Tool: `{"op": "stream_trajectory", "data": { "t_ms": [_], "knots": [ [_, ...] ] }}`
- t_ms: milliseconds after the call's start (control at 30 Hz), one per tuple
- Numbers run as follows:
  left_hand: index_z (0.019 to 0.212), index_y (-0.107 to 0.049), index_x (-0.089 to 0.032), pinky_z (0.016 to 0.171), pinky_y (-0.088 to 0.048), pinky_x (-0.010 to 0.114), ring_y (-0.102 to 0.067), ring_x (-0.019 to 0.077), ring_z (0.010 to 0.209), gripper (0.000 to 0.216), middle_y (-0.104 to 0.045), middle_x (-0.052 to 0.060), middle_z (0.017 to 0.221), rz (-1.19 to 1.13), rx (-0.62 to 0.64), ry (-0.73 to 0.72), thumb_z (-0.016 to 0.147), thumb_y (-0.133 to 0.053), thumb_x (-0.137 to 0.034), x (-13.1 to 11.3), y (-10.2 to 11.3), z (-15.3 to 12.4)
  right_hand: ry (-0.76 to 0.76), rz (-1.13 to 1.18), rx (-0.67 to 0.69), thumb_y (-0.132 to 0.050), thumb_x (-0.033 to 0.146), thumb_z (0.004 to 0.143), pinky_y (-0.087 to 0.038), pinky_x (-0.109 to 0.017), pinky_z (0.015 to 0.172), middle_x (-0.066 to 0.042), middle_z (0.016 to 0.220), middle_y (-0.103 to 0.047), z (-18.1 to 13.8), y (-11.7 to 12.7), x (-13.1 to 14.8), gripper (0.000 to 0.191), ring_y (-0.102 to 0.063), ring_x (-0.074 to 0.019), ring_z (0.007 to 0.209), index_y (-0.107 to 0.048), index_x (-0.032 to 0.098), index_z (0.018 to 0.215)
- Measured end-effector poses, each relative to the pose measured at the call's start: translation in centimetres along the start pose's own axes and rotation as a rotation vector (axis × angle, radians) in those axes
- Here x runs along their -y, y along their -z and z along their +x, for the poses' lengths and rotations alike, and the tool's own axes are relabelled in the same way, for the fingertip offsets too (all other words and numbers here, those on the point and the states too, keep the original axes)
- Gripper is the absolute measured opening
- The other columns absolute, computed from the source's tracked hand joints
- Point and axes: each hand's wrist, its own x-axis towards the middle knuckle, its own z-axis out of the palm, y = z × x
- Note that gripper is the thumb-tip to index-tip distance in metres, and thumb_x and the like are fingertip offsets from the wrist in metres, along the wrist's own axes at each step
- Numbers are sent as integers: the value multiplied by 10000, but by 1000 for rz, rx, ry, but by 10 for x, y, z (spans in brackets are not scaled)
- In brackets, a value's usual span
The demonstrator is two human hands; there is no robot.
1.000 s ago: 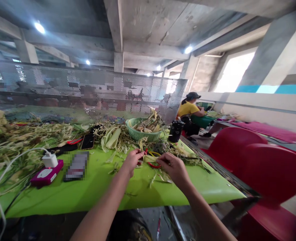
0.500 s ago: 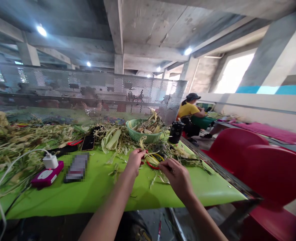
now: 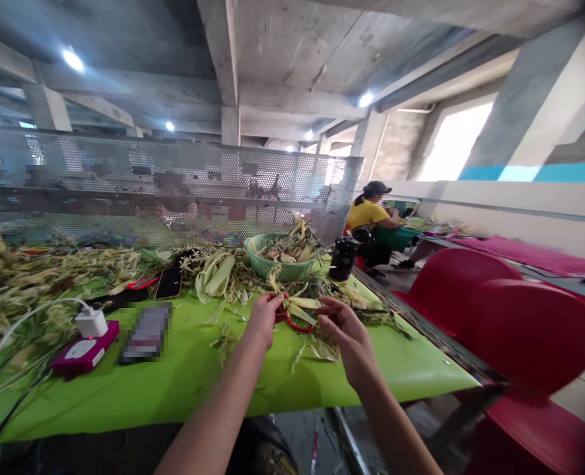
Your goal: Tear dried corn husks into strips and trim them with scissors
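My left hand (image 3: pixel 267 316) is closed in a pinch on pale yellow-green corn husk strips (image 3: pixel 302 303), which fan out to the right from its fingertips. A thin red loop (image 3: pixel 300 324) hangs just below the strips, close to those fingers; what it belongs to is unclear. My right hand (image 3: pixel 344 333) is at the strips' right end with its fingers apart, and I cannot tell whether a fingertip touches the husk. Below the hands, loose husk scraps (image 3: pixel 322 348) lie on the green tabletop (image 3: pixel 183 389).
Behind the hands stand a green basket (image 3: pixel 282 269) of dried husks and a black canister (image 3: pixel 344 258). To the left are phones (image 3: pixel 146 332), a magenta power bank (image 3: pixel 85 349) with a white plug, and a husk heap (image 3: pixel 20 284). Red chairs (image 3: pixel 535 336) and a seated person (image 3: pixel 369 214) are at right.
My right hand has let go of the red and yellow loop and its fingers have spread. The husk strips now fan out more openly. The view has shifted slightly right.
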Motion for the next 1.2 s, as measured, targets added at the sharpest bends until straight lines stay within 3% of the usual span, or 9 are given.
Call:
{"op": "stream_trajectory", "data": {
  "t_ms": [133,333,467,600,900,1100,1200],
  "knots": [
    [763,-612,-140,565,-479,237,-572,102,558,125,-618,10,674,-88,5,16,701,-671,-231,6,1,-2,-65,0,110,-765,437,667,-521,-352,770,-101,1029,-679,7,-13,-11,505,-638,-254,906,-581,192,1070],
    [736,-612,-142,587,-488,252,-574,110,569,197,-618,0,657,-132,43,27,638,-736,-260,7,0,-7,-90,24,106,-688,497,724,-501,-404,839,-105,1006,-709,16,-26,-25,422,-639,-275,932,-667,172,992],
    [749,-623,-141,545,-453,233,-568,108,559,233,-629,8,667,-98,-12,37,613,-750,-282,5,2,-7,-77,-59,125,-699,525,693,-510,-352,716,-74,832,-715,15,-23,-28,397,-640,-245,792,-687,171,873],
    [734,-625,-140,524,-427,222,-529,93,529,230,-594,-12,621,-56,-94,8,606,-744,-289,6,3,-5,-22,-183,68,-693,520,702,-439,-275,564,-34,669,-654,11,-17,-30,363,-572,-176,617,-650,166,768],
    [710,-611,-150,542,-426,225,-544,109,557,252,-594,-3,619,40,-155,-69,626,-735,-353,9,-4,-1,79,-328,18,-649,526,733,-431,-279,566,-40,664,-650,6,-20,-19,350,-554,-182,607,-635,177,737],
    [726,-564,-169,560,-447,236,-509,100,566,120,-559,-5,662,119,-287,-158,748,-627,-269,-15,19,9,124,-421,-23,-643,501,743,-407,-270,556,-26,654,-620,9,12,-12,313,-523,-170,600,-637,188,756],
    [687,-553,-174,543,-434,232,-497,107,562,142,-526,-19,611,159,-256,-167,730,-644,-275,-30,29,11,97,-370,-17,-661,483,727,-430,-281,586,-31,682,-628,19,33,-12,311,-541,-181,637,-654,179,791]
  ]
}}
